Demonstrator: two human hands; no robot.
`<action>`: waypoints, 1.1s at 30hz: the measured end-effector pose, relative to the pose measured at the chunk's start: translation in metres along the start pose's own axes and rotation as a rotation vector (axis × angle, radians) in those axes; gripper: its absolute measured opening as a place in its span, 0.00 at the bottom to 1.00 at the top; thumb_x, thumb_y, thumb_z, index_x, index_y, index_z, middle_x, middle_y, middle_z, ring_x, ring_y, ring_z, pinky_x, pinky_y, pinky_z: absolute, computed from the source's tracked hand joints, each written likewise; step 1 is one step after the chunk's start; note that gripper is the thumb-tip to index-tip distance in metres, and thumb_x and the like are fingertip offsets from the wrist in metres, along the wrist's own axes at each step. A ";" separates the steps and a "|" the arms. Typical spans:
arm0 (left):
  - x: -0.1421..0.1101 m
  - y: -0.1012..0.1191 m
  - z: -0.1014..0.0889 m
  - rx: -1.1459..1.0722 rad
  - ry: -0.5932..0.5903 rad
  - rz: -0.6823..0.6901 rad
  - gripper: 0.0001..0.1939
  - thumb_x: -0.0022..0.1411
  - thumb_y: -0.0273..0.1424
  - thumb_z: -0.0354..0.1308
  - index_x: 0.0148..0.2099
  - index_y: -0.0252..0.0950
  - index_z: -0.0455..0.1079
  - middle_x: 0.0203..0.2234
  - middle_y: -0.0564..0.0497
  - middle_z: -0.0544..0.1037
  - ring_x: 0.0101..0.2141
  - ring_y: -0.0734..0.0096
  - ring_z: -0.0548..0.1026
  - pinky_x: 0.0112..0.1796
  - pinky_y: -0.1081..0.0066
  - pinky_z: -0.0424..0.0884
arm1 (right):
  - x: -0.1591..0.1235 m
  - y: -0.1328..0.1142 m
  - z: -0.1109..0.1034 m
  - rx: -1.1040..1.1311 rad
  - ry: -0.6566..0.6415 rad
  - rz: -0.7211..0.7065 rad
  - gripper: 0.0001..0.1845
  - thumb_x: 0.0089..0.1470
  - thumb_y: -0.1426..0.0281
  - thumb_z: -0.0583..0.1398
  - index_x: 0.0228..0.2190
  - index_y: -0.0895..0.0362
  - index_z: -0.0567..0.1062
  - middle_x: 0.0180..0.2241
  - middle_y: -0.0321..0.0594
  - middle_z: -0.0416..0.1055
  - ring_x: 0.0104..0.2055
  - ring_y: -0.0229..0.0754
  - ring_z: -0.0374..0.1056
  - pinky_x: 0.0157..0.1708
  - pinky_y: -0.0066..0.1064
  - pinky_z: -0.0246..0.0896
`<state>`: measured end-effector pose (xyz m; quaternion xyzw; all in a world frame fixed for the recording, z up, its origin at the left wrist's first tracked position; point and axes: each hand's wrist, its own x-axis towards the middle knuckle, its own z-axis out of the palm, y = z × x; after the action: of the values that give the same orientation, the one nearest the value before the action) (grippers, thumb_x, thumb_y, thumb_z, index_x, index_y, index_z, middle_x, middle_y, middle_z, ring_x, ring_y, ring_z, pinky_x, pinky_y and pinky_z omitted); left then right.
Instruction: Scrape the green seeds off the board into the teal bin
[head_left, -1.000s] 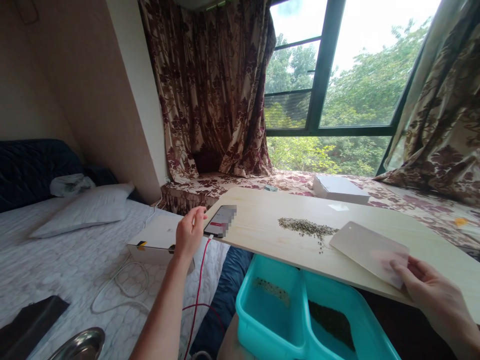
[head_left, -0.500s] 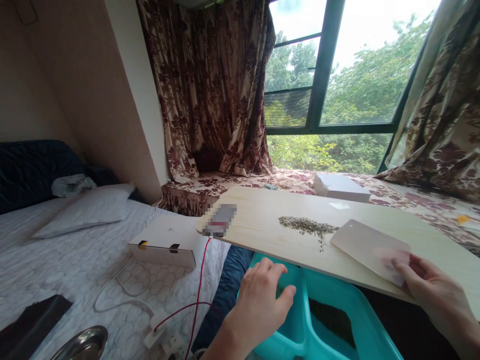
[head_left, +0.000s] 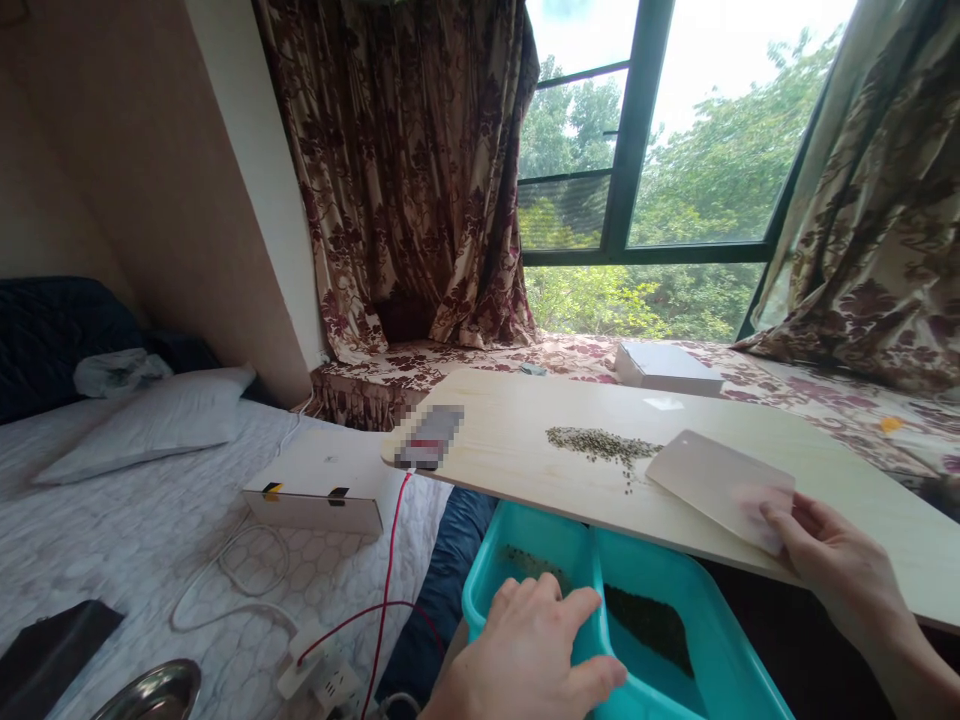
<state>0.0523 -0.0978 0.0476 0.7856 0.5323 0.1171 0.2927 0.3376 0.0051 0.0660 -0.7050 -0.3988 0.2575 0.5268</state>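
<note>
My right hand [head_left: 832, 565] pinches the near corner of a flat white plastic card [head_left: 720, 485] that lies on a pale wooden board [head_left: 525, 470]. A small heap of greenish seeds [head_left: 600, 443] sits on the board just left of the card. My left hand [head_left: 529, 650] rests on the rim of a turquoise two-compartment tub [head_left: 480, 590] below the board, fingers curled over the divider. Both compartments hold dark seeds [head_left: 649, 625]. A phone [head_left: 429, 437] lies at the board's left end.
A white box [head_left: 322, 480] and a red cable [head_left: 386, 600] lie on the bed, with a power strip [head_left: 319, 680] and metal bowl [head_left: 150, 690] nearer. Another white box [head_left: 664, 367] sits on the window seat. Curtains frame the window.
My left hand left the phone, swung down to the right and settled on the turquoise tub. The right hand stayed on the card.
</note>
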 end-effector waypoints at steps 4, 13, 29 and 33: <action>0.000 0.002 0.001 0.009 -0.090 0.073 0.32 0.57 0.55 0.54 0.62 0.53 0.58 0.46 0.47 0.70 0.49 0.48 0.67 0.51 0.51 0.59 | -0.001 0.001 0.001 0.004 0.017 -0.022 0.21 0.34 0.60 0.61 0.34 0.54 0.73 0.27 0.42 0.73 0.26 0.45 0.67 0.22 0.32 0.59; 0.018 0.001 0.022 0.190 -0.084 0.012 0.24 0.51 0.52 0.60 0.44 0.44 0.73 0.35 0.48 0.73 0.40 0.53 0.70 0.43 0.59 0.66 | 0.010 0.018 0.000 0.064 0.009 -0.081 0.24 0.37 0.61 0.63 0.39 0.58 0.75 0.39 0.49 0.78 0.34 0.48 0.73 0.23 0.30 0.64; 0.019 -0.007 0.010 0.213 0.066 -0.015 0.11 0.52 0.42 0.62 0.35 0.43 0.67 0.34 0.53 0.74 0.38 0.60 0.73 0.38 0.66 0.65 | 0.008 0.020 -0.002 0.177 0.001 -0.095 0.28 0.38 0.60 0.63 0.42 0.61 0.76 0.35 0.48 0.79 0.25 0.41 0.70 0.16 0.25 0.60; 0.016 -0.004 0.005 0.191 0.135 -0.061 0.11 0.53 0.42 0.61 0.33 0.42 0.66 0.33 0.53 0.74 0.37 0.60 0.73 0.37 0.66 0.63 | 0.001 0.018 0.000 0.199 -0.008 -0.124 0.27 0.38 0.61 0.63 0.41 0.62 0.76 0.34 0.49 0.79 0.27 0.43 0.71 0.17 0.26 0.60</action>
<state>0.0580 -0.0840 0.0391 0.7836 0.5833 0.1095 0.1836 0.3438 0.0033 0.0489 -0.6221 -0.4163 0.2657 0.6075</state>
